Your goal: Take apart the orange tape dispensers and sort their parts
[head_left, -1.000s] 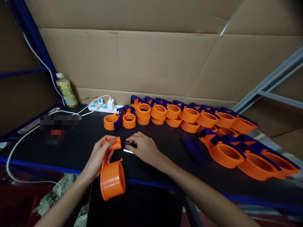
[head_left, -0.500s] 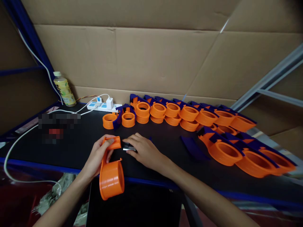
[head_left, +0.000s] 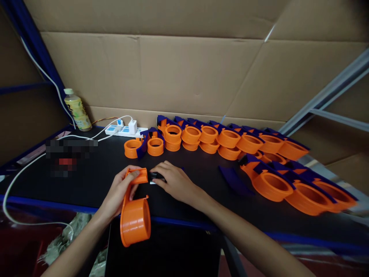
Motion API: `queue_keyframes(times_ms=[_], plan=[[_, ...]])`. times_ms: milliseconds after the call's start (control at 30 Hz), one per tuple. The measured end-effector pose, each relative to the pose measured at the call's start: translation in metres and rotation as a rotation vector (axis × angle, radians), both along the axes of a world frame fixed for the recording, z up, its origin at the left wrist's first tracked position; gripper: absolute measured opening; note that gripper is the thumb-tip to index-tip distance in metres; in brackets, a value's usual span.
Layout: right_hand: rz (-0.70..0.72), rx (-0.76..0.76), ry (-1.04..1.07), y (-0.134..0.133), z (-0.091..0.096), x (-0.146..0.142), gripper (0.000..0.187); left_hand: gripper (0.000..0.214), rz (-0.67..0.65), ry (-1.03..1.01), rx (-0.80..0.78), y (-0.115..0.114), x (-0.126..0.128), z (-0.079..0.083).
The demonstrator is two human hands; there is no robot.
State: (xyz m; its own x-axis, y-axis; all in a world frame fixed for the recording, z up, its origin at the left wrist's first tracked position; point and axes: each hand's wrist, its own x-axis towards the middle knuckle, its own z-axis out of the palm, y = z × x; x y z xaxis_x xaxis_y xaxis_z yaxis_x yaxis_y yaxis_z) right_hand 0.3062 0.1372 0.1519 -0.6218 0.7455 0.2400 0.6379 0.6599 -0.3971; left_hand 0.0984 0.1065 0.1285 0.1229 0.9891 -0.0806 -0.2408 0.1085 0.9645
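My left hand (head_left: 119, 190) is closed around the upper end of an orange plastic tape dispenser body (head_left: 135, 223), thumb on top. Its round hub hangs below the fingers, past the table's front edge. My right hand (head_left: 173, 179) pinches a small black and silver piece (head_left: 156, 178), partly hidden under the fingers, just right of the body's upper end. Whether the two parts touch, I cannot tell. To the right of my right hand, a dark blue curved plastic piece (head_left: 235, 181) lies on the black tabletop (head_left: 196, 192).
Several orange and blue tape dispensers (head_left: 229, 137) stand stacked along the back; more dispensers (head_left: 272, 186) lie at the right. Behind them is a cardboard wall (head_left: 173, 73). A white power strip (head_left: 125, 130), cables and a yellow-labelled bottle (head_left: 77, 110) occupy the back left.
My right fingers have shifted slightly over the black and silver piece, covering more of its silver part. The left hand keeps its hold on the orange body; the view has moved slightly.
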Motion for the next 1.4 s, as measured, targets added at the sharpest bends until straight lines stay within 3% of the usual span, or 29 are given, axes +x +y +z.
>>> queue_keyframes(times_ms=[267, 433, 600, 767, 1033, 1233, 1300, 1400], plan=[[-0.024, -0.024, 0.041, 0.004, -0.002, 0.002, 0.023, 0.035, -0.014, -0.003, -0.001, 0.001, -0.001, -0.002], [-0.061, -0.057, 0.183, -0.002, 0.006, 0.003, 0.024, 0.034, -0.018, -0.041, -0.008, 0.000, -0.001, -0.002], [-0.069, -0.243, 0.364, -0.031, 0.022, -0.001, 0.033, 0.033, 0.065, -0.110, 0.032, -0.005, 0.003, 0.000], [-0.034, -0.383, 0.340, -0.069, 0.036, -0.006, 0.063, 0.039, 0.145, -0.167, 0.058, -0.010, 0.008, 0.003], [-0.022, -0.320, 0.188, -0.089, 0.050, -0.010, 0.074, 0.034, 0.187, -0.228, 0.100, -0.013, 0.010, 0.007], [-0.094, -0.182, 0.229, -0.077, 0.047, -0.007, 0.068, 0.051, 0.215, -0.193, 0.131, -0.015, 0.005, 0.005], [-0.159, -0.103, 0.232, -0.069, 0.043, -0.008, 0.071, 0.059, 0.156, -0.095, 0.127, -0.019, 0.002, 0.004], [-0.226, 0.019, 0.179, -0.061, 0.037, -0.013, 0.073, 0.066, -0.044, 0.014, 0.112, -0.029, 0.002, 0.005]])
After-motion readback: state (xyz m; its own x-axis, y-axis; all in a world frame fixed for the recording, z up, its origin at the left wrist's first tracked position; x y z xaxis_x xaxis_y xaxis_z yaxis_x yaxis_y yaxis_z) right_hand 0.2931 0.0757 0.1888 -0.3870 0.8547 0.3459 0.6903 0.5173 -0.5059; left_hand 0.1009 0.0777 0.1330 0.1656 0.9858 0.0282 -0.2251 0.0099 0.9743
